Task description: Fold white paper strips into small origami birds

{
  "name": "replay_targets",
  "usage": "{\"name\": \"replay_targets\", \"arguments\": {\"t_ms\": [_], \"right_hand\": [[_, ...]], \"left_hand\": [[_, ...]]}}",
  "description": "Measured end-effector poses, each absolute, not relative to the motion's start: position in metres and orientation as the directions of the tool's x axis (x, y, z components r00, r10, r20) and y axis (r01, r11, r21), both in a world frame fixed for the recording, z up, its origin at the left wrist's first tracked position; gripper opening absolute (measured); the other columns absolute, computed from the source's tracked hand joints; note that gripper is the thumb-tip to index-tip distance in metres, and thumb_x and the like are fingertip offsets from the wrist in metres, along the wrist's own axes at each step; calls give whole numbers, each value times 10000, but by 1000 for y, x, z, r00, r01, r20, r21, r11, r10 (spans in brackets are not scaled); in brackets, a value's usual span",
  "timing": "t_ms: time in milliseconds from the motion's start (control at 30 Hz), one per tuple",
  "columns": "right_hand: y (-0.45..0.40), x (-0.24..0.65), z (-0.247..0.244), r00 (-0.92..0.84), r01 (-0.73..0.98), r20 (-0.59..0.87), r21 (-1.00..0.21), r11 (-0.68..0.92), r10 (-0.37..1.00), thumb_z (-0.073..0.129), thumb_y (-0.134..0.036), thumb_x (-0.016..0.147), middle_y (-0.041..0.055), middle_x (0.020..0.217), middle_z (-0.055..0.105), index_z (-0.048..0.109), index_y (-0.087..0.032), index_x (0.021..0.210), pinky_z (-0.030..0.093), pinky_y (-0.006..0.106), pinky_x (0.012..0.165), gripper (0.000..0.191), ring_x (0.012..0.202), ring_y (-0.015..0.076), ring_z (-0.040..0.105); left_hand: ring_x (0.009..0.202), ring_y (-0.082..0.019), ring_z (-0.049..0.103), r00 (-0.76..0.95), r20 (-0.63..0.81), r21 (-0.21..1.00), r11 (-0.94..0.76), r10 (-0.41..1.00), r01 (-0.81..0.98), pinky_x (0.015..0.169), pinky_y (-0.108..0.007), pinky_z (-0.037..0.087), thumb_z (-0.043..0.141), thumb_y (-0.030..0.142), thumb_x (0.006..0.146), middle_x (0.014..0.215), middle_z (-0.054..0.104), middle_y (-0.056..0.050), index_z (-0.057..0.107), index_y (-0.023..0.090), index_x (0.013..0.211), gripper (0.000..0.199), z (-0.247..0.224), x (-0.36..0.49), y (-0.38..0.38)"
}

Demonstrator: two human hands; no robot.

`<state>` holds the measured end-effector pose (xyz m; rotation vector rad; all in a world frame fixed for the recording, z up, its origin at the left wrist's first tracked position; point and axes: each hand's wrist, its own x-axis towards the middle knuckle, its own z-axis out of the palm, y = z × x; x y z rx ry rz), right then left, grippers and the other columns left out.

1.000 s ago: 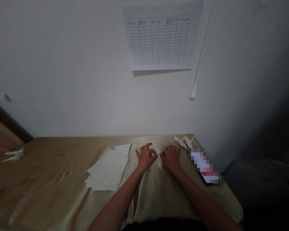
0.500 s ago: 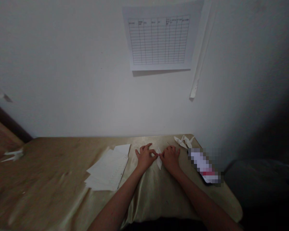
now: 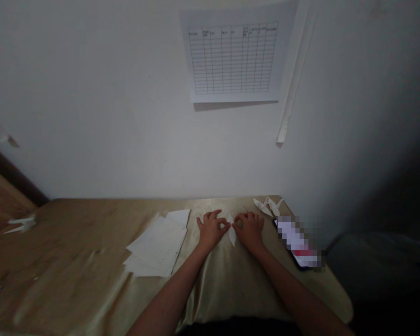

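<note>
A small folded piece of white paper, narrow and pointed at both ends, lies on the cloth-covered table between my hands. My left hand is at its left side, thumb and index finger pinched together on the paper's middle, the other fingers spread. From the right, my right hand rests with curled fingers, its thumb and index tips at the paper's right edge. Whether those right fingertips grip the paper or only touch it is too small to make out.
A fanned stack of white sheets lies left of my hands. Folded white paper shapes sit at the back right, above a phone with a blurred screen. A printed table sheet hangs on the wall. More paper scraps lie far left.
My right hand has shifted slightly to the right, its fingertips a little farther from the left ones. My left hand and the folded paper stay nearly in place.
</note>
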<state>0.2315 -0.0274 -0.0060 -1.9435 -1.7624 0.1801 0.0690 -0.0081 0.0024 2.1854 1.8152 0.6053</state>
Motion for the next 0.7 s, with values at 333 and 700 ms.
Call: {"name": "replay_targets", "arguments": {"t_ms": [333, 700], "right_hand": [[-32, 233, -1, 143, 886, 239, -464, -16, 961, 672, -385, 973, 62, 1288, 714, 812, -337, 1028, 199, 594, 1200, 158, 1358, 317, 479], [-32, 233, 1, 119, 898, 199, -440, -20, 973, 644, -413, 982, 74, 1355, 700, 828, -388, 1142, 218, 632, 1210, 245, 1375, 356, 474]], "left_hand": [[1496, -375, 416, 153, 166, 367, -205, 974, 907, 1224, -811, 164, 767, 466, 931, 1602, 569, 22, 837, 414, 1045, 144, 11, 69, -12], [1500, -395, 407, 180, 166, 287, -222, 969, 932, 1227, -810, 155, 710, 507, 957, 1627, 544, 2, 817, 425, 1135, 223, 13, 70, -15]]}}
